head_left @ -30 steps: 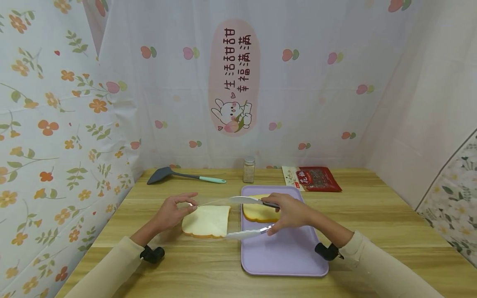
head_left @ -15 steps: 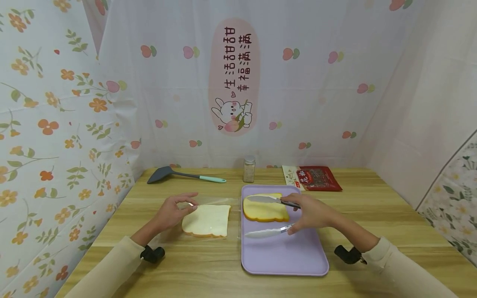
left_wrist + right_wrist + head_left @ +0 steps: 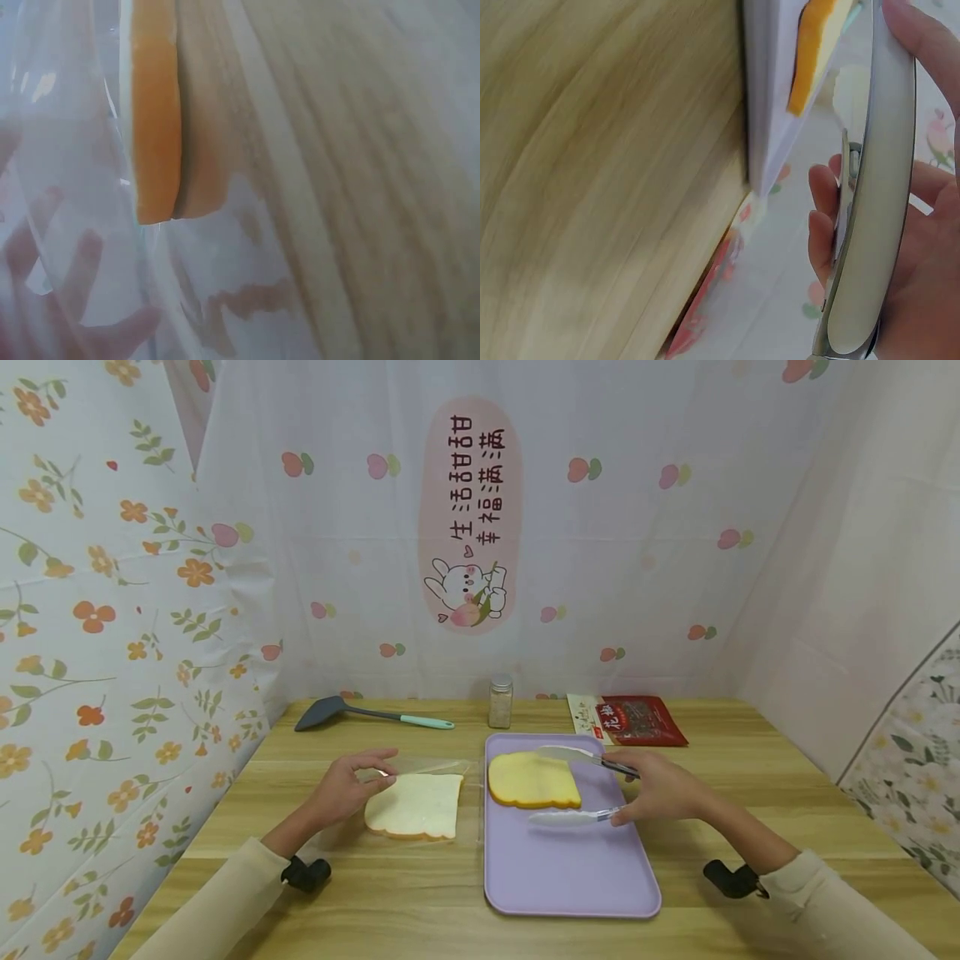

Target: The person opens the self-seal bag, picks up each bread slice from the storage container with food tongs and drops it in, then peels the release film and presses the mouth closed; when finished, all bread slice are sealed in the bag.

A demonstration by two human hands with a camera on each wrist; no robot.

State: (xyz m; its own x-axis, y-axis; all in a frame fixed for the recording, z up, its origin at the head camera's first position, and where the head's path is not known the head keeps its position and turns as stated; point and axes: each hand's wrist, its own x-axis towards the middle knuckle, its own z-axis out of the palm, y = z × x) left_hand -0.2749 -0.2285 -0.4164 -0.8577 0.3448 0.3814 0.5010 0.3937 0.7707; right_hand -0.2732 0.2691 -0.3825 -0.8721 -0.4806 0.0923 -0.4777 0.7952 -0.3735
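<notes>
My left hand (image 3: 351, 789) pinches the edge of a clear plastic bag (image 3: 469, 814) between thumb and finger. Inside the bag lies a white bread slice (image 3: 414, 807), flat on the table; its orange crust (image 3: 156, 127) shows in the left wrist view. My right hand (image 3: 663, 789) grips kitchen tongs (image 3: 562, 819) by their handles, and the handle (image 3: 874, 187) fills the right of the right wrist view. The tong arms are spread with nothing between them, over the lilac tray (image 3: 570, 877). A yellowish bread slice (image 3: 532, 781) lies on the tray's far left part.
A grey spatula with a green handle (image 3: 427, 722) lies at the back left. Near the back stand a small spice jar (image 3: 500, 702) and, to its right, a red spice packet (image 3: 637, 720). A patterned curtain (image 3: 637, 568) hangs behind the table (image 3: 360, 910).
My right hand has drawn the tongs to the right, out of the bag and over the tray. The white slice stays in the bag. My left hand has barely moved.
</notes>
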